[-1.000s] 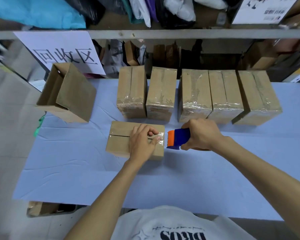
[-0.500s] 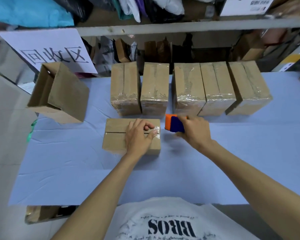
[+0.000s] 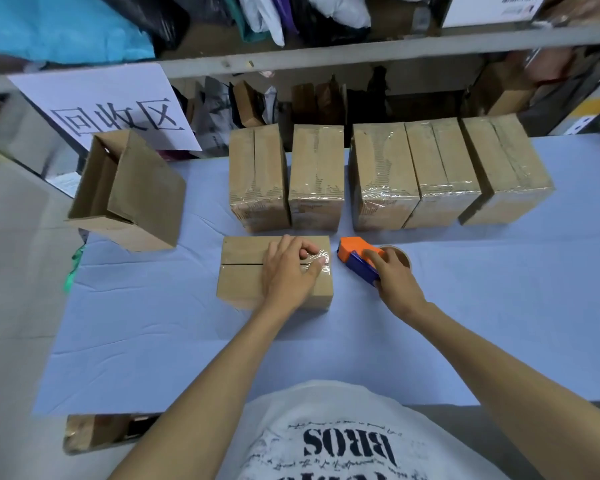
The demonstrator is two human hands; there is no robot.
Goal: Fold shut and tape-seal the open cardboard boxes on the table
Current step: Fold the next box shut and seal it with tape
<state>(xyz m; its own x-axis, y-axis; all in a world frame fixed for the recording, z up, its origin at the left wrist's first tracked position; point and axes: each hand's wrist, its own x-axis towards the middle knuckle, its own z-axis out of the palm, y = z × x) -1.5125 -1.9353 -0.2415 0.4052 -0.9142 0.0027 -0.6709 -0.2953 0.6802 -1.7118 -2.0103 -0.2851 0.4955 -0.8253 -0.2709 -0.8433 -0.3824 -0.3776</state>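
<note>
A small cardboard box (image 3: 243,271) lies in front of me with its flaps folded shut and the seam running left to right. My left hand (image 3: 288,271) presses on its right half, fingers on a strip of clear tape (image 3: 321,263) at the right end. My right hand (image 3: 394,275) grips the orange and blue tape dispenser (image 3: 355,258), set on the table just right of the box. An open box (image 3: 129,192) lies on its side at the far left.
Several taped boxes (image 3: 381,174) stand in a row behind the one I work on. A paper sign (image 3: 115,109) hangs from the shelf rail (image 3: 326,57) above them. The blue table cover (image 3: 187,341) reaches to my chest.
My right hand has lowered the dispenser to the table beside the box, and the tape roll now shows behind my fingers. My left hand stays pressed on the box.
</note>
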